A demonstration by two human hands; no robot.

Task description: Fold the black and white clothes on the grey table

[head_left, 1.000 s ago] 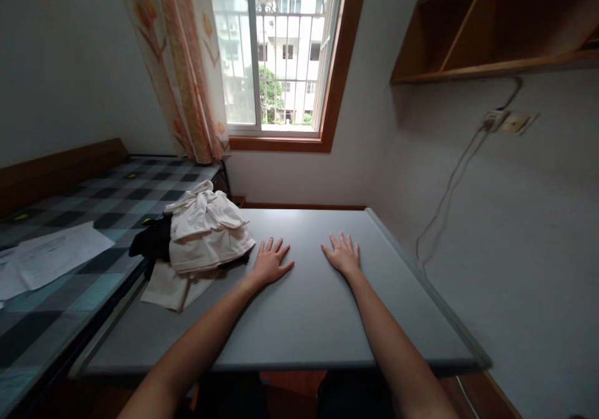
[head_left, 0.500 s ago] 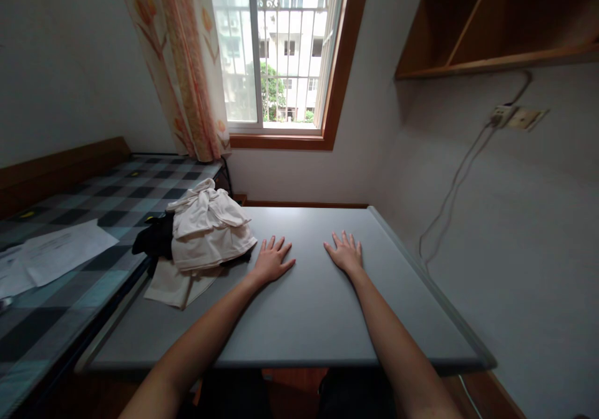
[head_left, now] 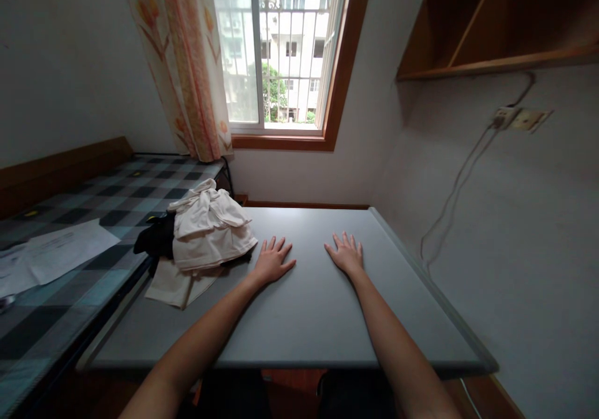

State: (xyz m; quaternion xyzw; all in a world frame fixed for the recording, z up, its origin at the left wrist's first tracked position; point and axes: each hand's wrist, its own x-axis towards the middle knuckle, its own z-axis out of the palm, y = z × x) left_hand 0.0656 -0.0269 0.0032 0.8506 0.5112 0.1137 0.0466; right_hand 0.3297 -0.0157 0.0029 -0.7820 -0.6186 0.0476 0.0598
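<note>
Palm down on the grey table [head_left: 309,319], my left hand [head_left: 274,261] lies with its fingers spread and holds nothing. My right hand [head_left: 345,253] rests flat on the same top, farther right, fingers also apart and holding nothing. Just left of my left hand is a heap of clothes: a crumpled off-white garment [head_left: 213,235] on top, a black garment [head_left: 156,236] sticking out at its left, and a beige cloth [head_left: 171,285] underneath. What the lower pieces are is hidden by the folds.
A bed with a checked cover [head_left: 56,306] adjoins the table's left side, with papers [head_left: 65,250] on it. Beyond the table are a window [head_left: 290,63] and a flowered curtain [head_left: 187,75]. At the right, a wooden shelf [head_left: 491,25] hangs above a socket [head_left: 505,118] with a cable.
Both hands stay in the same place on the table, and the clothes have not moved. Only the camera view has shifted very slightly.
</note>
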